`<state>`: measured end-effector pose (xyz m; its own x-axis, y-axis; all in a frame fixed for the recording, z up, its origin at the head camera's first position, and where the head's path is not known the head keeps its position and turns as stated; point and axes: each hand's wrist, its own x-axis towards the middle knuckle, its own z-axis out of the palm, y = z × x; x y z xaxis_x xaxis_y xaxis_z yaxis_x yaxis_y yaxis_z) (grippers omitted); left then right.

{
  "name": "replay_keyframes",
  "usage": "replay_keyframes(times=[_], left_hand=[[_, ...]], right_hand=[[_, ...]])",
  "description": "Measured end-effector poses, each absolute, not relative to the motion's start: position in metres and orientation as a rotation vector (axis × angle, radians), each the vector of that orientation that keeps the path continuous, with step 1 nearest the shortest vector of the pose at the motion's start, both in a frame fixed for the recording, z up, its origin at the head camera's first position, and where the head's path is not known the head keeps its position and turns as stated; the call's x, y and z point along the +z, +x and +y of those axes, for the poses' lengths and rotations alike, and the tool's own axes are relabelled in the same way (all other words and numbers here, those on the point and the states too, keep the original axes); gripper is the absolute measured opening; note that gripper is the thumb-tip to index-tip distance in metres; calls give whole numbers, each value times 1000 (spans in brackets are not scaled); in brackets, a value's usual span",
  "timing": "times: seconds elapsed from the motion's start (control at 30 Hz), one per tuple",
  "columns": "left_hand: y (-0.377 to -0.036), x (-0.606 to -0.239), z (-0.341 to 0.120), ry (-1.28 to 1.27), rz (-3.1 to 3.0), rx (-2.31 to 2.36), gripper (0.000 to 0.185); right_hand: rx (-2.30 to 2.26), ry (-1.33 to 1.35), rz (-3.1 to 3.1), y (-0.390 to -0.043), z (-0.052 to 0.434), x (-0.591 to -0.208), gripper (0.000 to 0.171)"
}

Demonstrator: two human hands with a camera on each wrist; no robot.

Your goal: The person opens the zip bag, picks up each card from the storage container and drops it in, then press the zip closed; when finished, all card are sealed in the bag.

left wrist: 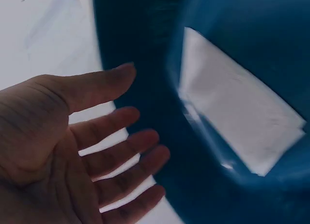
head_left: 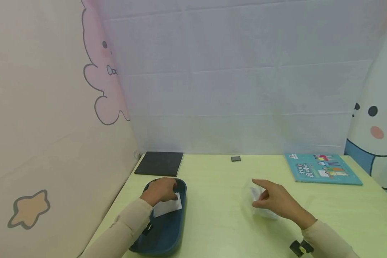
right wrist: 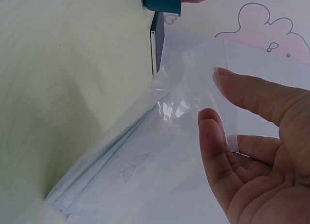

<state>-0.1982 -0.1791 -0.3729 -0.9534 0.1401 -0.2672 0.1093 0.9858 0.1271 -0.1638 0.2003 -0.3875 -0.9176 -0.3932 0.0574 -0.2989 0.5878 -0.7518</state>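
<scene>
Near left: left hand [head_left: 161, 191], fingers spread and holding nothing, over the dark blue tray [head_left: 167, 233] with 1 white paper [head_left: 167, 207] inside. Near right: right hand [head_left: 275, 201] pinches a clear plastic bag [head_left: 261, 209] above the desk [head_left: 219, 215]. Far: black pad [head_left: 159, 163], picture book [head_left: 322, 168].

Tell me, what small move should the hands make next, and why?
Probably the left hand should close on the white sheet in the blue tray: its fingers are spread and hold nothing, while the right hand already holds the clear bag.
</scene>
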Motion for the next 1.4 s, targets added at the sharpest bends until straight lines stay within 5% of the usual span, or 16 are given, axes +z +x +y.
replay_keyframes(times=[0.5,1.4], left_hand=[[-194,-406,-200,173,2804,-62,72],[-189,-412,-202,151,2936,9,67]], right_hand=[[-1239,-584,2692,-166,203,-394,76],[-1223,-612,2675,-168,201,-401,75]])
